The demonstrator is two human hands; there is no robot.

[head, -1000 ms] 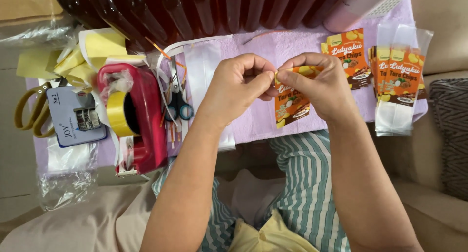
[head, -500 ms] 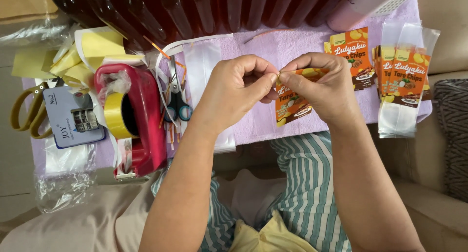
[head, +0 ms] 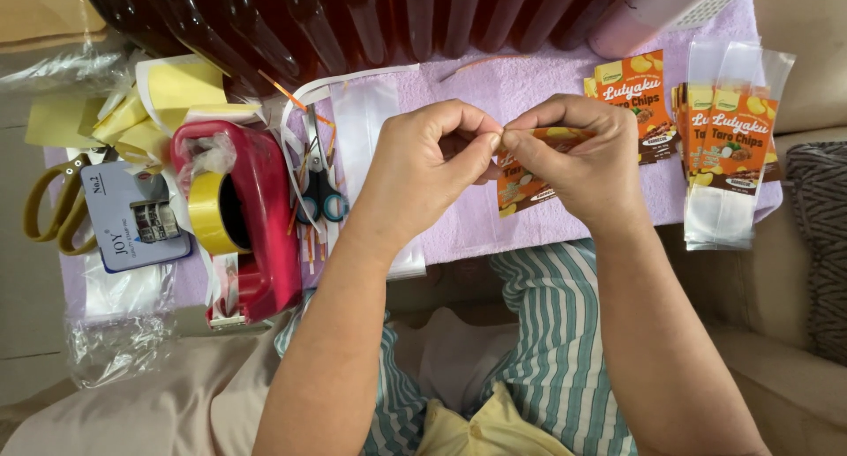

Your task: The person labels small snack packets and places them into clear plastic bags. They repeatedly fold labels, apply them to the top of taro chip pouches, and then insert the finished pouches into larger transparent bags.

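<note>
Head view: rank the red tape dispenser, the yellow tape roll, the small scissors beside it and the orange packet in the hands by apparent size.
1. Red tape dispenser, clearly largest.
2. Yellow tape roll and small scissors: look alike, not ranked.
Orange packet: mostly hidden by the left hand and right hand, so its place is unsure.

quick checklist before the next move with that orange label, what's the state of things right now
1. Label gripped: ok. The left hand and right hand both pinch the top edge of the orange label.
2. Label over the work surface: ok. It hangs above the purple cloth.
3. Backing separated from the label: cannot tell; the fingertips hide that edge.
4. More labels on hand: ok. Other orange labels lie on the cloth, and labelled clear bags lie right of them.
5. Tape ready: ok. The yellow roll sits in the red tape dispenser.
6. Scissors close by: ok. The small scissors lie beside the dispenser.
</note>
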